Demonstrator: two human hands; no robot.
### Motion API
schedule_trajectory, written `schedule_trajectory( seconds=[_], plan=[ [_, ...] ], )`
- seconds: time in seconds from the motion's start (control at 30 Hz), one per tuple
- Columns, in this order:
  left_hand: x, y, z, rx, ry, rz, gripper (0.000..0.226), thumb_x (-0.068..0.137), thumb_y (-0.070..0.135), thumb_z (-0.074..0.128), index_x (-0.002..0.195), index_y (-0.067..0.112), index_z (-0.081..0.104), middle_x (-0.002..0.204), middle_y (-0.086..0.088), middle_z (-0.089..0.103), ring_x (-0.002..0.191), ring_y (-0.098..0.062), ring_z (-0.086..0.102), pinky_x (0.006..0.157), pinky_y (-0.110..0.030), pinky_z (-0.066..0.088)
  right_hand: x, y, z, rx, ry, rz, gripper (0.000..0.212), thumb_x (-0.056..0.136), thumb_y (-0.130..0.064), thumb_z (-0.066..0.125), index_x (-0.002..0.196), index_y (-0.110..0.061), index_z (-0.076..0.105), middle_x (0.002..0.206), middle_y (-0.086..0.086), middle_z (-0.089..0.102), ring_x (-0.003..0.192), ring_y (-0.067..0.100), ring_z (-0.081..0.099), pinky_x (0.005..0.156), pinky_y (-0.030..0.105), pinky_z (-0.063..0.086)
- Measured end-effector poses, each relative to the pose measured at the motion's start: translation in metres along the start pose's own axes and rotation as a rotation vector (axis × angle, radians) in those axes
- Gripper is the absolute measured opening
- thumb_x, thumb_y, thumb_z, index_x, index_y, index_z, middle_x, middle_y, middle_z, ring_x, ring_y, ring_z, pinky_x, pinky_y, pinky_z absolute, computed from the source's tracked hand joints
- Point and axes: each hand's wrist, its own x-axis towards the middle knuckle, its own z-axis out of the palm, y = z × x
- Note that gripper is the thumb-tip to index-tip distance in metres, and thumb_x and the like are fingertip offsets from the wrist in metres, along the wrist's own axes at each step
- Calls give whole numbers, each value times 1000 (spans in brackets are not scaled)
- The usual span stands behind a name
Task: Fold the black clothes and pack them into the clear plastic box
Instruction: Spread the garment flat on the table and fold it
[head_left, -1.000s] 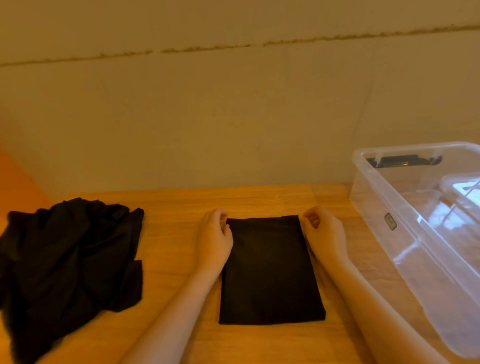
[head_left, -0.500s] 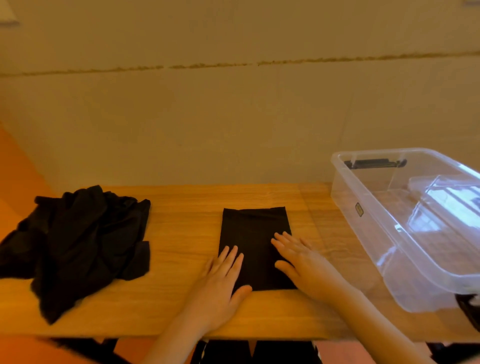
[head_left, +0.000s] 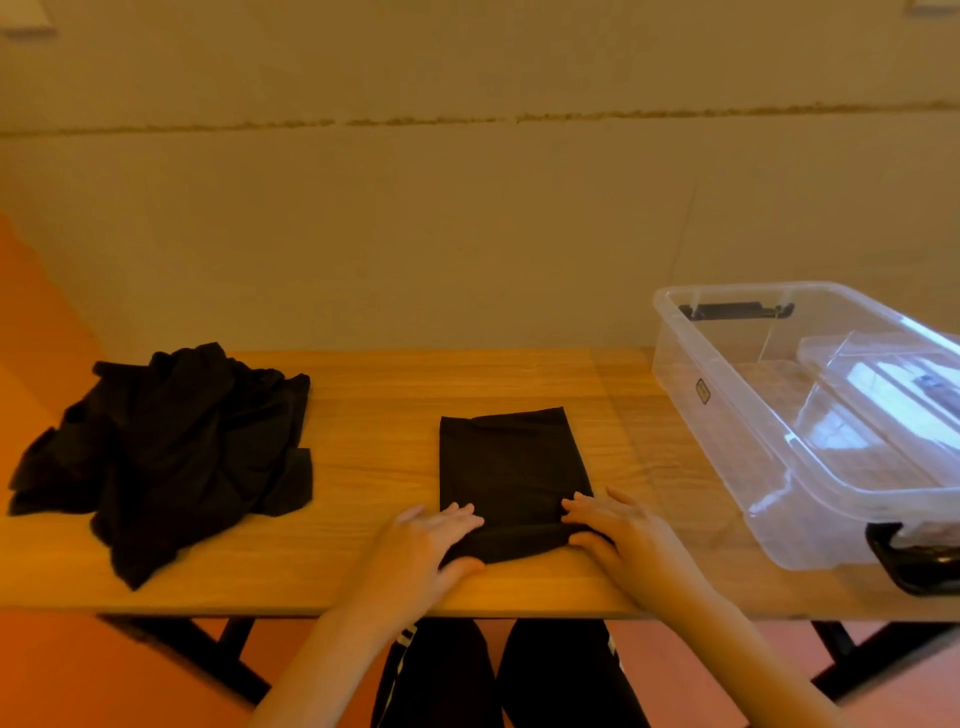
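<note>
Both hands, left hand (head_left: 426, 540) and right hand (head_left: 618, 530), pinch the folded black garment (head_left: 511, 467) by its near corners at the bench's (head_left: 374, 395) front edge; clear plastic box (head_left: 727, 415) on the right end

Your clear plastic box (head_left: 810, 415) runs off the right edge; your hands (head_left: 431, 540) cover the folded garment's (head_left: 511, 467) near corners.

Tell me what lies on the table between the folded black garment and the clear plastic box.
Nothing: in the head view, only bare wooden table separates the folded black garment from the clear plastic box.
</note>
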Motion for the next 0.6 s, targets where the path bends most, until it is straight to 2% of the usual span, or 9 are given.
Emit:
schedule_trajectory(
  seconds=[0.07,0.1,0.17,0.27,0.3,0.37,0.43,0.53,0.6],
  plan=[
    [-4,-6,-1,11,-19,41,52,92,45,48,141,36,31,143,25,25,123,16,9,107,-19,-4,-2,-6,-10,99,-56,111,79,72,-79,13,111,-31,62,121,-21,50,124,-8,27,107,28,29],
    [-6,-7,-1,-4,-19,57,52,91,49,47,139,37,33,141,26,27,123,17,11,108,-19,-4,-1,-9,-16,149,-107,159,64,72,-75,22,106,-37,60,118,-21,52,123,-8,30,103,24,31],
    [-7,-7,-2,-91,43,60,53,85,59,37,132,37,41,134,23,41,122,17,23,108,-14,5,4,-14,-24,261,-103,197,9,85,-47,48,92,-44,54,100,-20,59,103,-15,50,86,12,39],
    [-2,1,-13,-416,154,-27,13,94,34,49,104,41,53,107,17,60,102,5,56,89,-9,43,15,-13,-28,383,-5,201,26,89,-14,58,86,-40,55,87,-19,60,87,-15,55,73,5,42],
    [3,3,-16,-520,207,-44,16,95,25,50,96,41,54,97,14,62,93,0,60,77,-13,48,21,-14,-31,446,29,217,25,89,-11,57,86,-37,57,87,-15,61,85,-13,56,72,6,42],
    [16,5,-22,-641,314,-90,16,95,20,50,88,31,58,79,9,61,76,-2,60,61,-15,46,34,-16,-35,559,97,228,23,91,-9,53,87,-30,60,90,-10,62,83,-9,57,72,7,43],
    [34,6,-26,-719,394,-166,18,96,21,49,82,22,60,69,4,57,63,-5,54,55,-16,39,51,-18,-40,646,124,271,20,94,-12,48,89,-28,60,92,-10,61,85,-5,57,71,9,43],
    [65,2,-24,-830,417,-372,22,97,27,47,81,19,59,78,-3,60,74,-15,57,61,-20,40,76,-17,-41,780,98,428,17,97,-22,42,96,-26,59,99,-2,62,94,10,58,72,17,43],
    [78,-1,-19,-927,405,-514,21,96,32,46,86,19,59,86,-1,62,77,-9,56,62,-19,41,82,-11,-40,875,2,515,16,97,-26,42,100,-25,57,104,2,62,93,11,60,71,20,46]
  ],
)
